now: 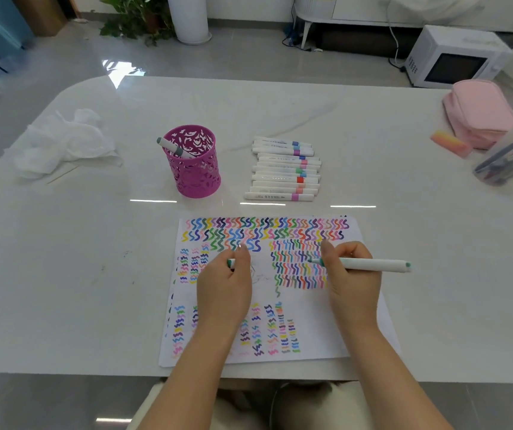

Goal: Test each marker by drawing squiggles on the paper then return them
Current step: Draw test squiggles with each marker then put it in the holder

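Marker (369, 264), white with a green end, lies level in the right hand (352, 274), which is closed around it, its tip over the paper (320, 324) among rows of coloured squiggles. The left hand (224, 283) pinches a small green and white piece, probably the cap (231, 263), mostly hidden by the fingers. The paper lies at the near edge of a white table (94, 274). Beyond it stand a pink cup (194, 169) with one marker inside and a row of markers (284, 169) beside it. At the right edge, a clear container is cut off and blurred.
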